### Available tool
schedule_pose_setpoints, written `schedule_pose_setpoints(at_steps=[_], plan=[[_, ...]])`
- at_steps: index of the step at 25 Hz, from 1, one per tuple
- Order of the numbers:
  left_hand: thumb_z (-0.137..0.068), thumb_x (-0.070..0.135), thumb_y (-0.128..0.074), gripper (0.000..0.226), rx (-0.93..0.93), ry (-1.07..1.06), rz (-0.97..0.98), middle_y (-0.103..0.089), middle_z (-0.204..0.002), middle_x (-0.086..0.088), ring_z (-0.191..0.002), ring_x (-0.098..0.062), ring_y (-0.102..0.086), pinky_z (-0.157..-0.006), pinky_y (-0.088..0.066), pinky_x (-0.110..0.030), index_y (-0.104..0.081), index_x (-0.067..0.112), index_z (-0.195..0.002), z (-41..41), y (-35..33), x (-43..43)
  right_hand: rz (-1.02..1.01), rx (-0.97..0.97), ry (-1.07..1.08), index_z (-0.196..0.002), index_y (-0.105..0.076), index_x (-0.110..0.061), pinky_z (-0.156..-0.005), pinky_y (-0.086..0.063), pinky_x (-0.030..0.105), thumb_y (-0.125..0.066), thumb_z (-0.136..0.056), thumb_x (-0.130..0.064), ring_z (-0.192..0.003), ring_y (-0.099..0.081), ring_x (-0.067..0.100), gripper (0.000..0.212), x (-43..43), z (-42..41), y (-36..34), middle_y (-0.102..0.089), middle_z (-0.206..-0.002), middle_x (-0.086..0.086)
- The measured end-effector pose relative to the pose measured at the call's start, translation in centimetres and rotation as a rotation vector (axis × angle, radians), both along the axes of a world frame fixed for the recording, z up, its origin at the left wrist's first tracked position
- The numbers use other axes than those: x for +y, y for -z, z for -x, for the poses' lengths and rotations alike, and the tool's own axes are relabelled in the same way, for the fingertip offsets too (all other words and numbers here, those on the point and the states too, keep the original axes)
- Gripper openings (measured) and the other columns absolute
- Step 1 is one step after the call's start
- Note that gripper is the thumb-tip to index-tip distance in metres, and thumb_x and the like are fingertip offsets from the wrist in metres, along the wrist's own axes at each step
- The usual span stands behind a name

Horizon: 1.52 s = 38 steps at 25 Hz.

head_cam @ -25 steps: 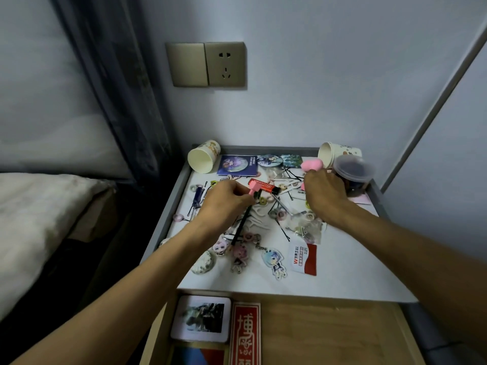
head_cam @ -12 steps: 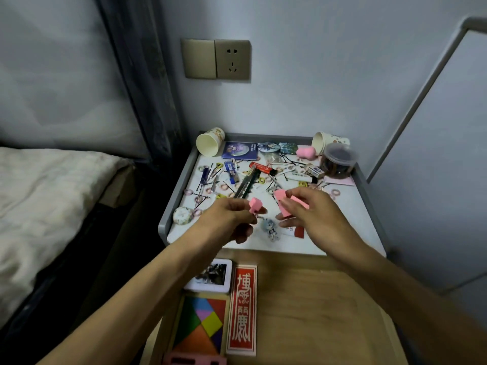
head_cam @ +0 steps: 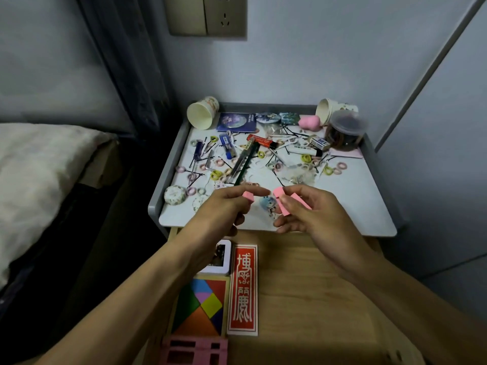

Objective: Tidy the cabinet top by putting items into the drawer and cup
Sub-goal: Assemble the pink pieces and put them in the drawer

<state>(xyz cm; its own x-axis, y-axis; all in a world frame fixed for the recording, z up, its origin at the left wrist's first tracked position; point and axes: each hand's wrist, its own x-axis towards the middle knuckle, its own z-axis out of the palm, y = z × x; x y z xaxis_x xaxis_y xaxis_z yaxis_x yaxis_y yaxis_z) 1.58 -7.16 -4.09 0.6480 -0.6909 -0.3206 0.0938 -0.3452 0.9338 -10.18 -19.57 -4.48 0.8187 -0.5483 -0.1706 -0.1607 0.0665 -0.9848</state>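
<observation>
Wall socket (head_cam: 208, 15), dark curtain (head_cam: 126, 61), pale bed (head_cam: 39, 167)

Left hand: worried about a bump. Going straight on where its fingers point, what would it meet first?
Probably the pink block pinched in the right hand. The left hand, pinching a smaller pink piece, points straight at it, though depth is unclear.

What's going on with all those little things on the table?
Someone is tidying a cluttered cabinet top. The left hand pinches a small pink piece; the right hand holds a longer pink block, at the front edge by the open drawer. Hair ties and pins lie scattered, and two paper cups lie tipped over.
</observation>
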Motion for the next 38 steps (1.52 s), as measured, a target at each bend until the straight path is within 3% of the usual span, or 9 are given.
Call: schedule_pose_setpoints(at_steps=[3,7,9,12,15,20,28,32,38], plan=[[-0.09,0.017,-0.048,0.032,0.108,-0.033,0.023,-0.047,-0.074,0.005,-0.064,-0.011,-0.044,-0.054,-0.035,-0.022,-0.076,0.024,-0.103,-0.2,0.2,-0.1,-0.068,-0.016,-0.013,-0.106,-0.068,-0.013,-0.06,-0.057,0.027,-0.061,-0.093,-0.016,-0.067,-0.068,0.018,0.015,-0.5,-0.3,0.2,-0.07,-0.083,0.001],[-0.096,0.017,-0.049,0.027,0.225,-0.087,0.152,-0.044,-0.084,-0.009,-0.061,-0.014,-0.047,-0.05,-0.037,-0.023,-0.074,0.009,-0.1,-0.4,0.4,-0.3,-0.136,-0.032,-0.041,-0.107,-0.069,-0.012,-0.055,-0.051,0.024,-0.064,-0.09,-0.02,-0.066,-0.062,0.014,0.019,-0.2,-0.6,0.7,-0.067,-0.08,0.0],[-0.1,0.021,-0.049,0.028,0.256,-0.094,0.188,-0.045,-0.083,-0.01,-0.062,-0.015,-0.048,-0.054,-0.039,-0.025,-0.073,0.006,-0.095,-0.3,0.5,-0.4,-0.14,-0.043,-0.042,-0.106,-0.069,-0.011,-0.053,-0.05,0.024,-0.062,-0.092,-0.017,-0.065,-0.06,0.012,0.016,-0.1,-0.7,0.8,-0.066,-0.078,0.0],[-0.101,0.025,-0.048,0.034,0.29,-0.107,0.216,-0.05,-0.076,-0.004,-0.068,-0.014,-0.051,-0.067,-0.04,-0.029,-0.071,0.001,-0.106,-0.4,0.8,-0.5,-0.11,-0.023,-0.038,-0.104,-0.069,-0.012,-0.05,-0.046,0.023,-0.063,-0.092,-0.017,-0.063,-0.058,0.011,0.014,0.0,-0.6,0.9,-0.064,-0.076,0.001],[-0.099,0.019,-0.05,0.028,0.294,-0.104,0.221,-0.055,-0.068,0.003,-0.075,-0.012,-0.054,-0.076,-0.042,-0.028,-0.074,0.007,-0.108,-0.4,0.9,-0.4,-0.066,0.002,-0.043,-0.103,-0.07,-0.011,-0.049,-0.044,0.023,-0.066,-0.09,-0.018,-0.061,-0.056,0.012,0.015,-0.1,-0.4,1.0,-0.062,-0.072,0.005],[-0.093,0.015,-0.06,0.017,0.275,-0.137,0.235,-0.064,-0.072,0.004,-0.076,-0.012,-0.056,-0.083,-0.038,-0.034,-0.071,0.011,-0.106,0.0,0.9,-0.5,-0.116,-0.061,0.032,-0.098,-0.071,-0.011,-0.061,-0.055,0.023,-0.068,-0.087,-0.011,-0.063,-0.064,0.014,0.011,-0.1,-0.5,0.9,-0.069,-0.071,0.006],[-0.094,0.009,-0.06,0.019,0.263,-0.128,0.301,-0.07,-0.08,-0.005,-0.069,-0.012,-0.059,-0.062,-0.05,-0.022,-0.062,0.003,-0.112,0.1,1.0,-0.5,0.012,-0.068,0.06,-0.106,-0.069,-0.008,-0.068,-0.058,0.024,-0.067,-0.088,-0.007,-0.069,-0.072,0.018,0.018,0.2,-0.3,0.6,-0.075,-0.081,0.009],[-0.095,0.009,-0.059,0.023,0.338,-0.101,0.338,-0.066,-0.076,-0.008,-0.066,-0.013,-0.059,-0.064,-0.054,-0.022,-0.061,-0.004,-0.114,0.2,1.0,-0.5,0.187,-0.069,0.062,-0.11,-0.068,-0.015,-0.068,-0.06,0.026,-0.067,-0.088,-0.009,-0.071,-0.074,0.018,0.022,0.6,-0.2,0.7,-0.075,-0.085,0.005],[-0.092,0.02,-0.063,0.021,0.316,-0.074,0.319,-0.063,-0.072,-0.007,-0.065,-0.014,-0.058,-0.063,-0.053,-0.021,-0.07,0.0,-0.095,0.2,0.9,-0.5,0.202,-0.07,0.043,-0.109,-0.07,-0.016,-0.07,-0.06,0.028,-0.068,-0.088,-0.011,-0.072,-0.074,0.017,0.022,0.6,-0.2,0.9,-0.075,-0.09,0.001]])
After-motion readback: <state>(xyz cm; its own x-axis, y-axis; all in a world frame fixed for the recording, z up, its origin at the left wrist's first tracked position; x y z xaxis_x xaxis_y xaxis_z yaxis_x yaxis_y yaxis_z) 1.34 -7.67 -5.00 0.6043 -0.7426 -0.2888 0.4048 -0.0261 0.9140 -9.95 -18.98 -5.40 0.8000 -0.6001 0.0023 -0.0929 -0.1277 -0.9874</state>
